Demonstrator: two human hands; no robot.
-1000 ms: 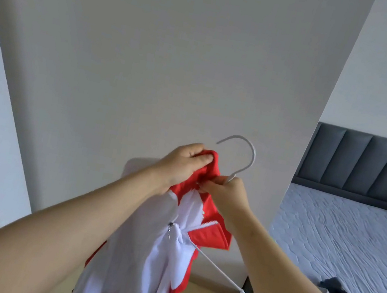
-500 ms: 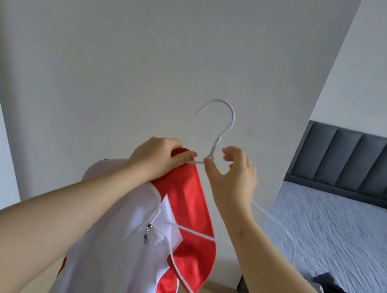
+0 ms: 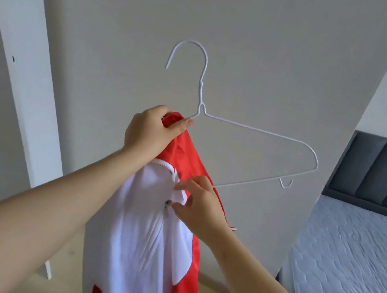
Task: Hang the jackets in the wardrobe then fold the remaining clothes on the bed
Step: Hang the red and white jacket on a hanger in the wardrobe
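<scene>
Before the panel (image 3: 234, 24), left hand (image 3: 149, 136) grips jacket (image 3: 144, 241) and hanger (image 3: 200, 88); right hand (image 3: 200, 207) pinches the jacket.

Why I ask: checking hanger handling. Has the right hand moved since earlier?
Yes. The right hand left the hanger and dropped to the jacket, from level with the headboard to below it.

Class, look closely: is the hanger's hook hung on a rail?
No: the hanger has its hook free in the air, held up with the red jacket by the left hand.
</scene>
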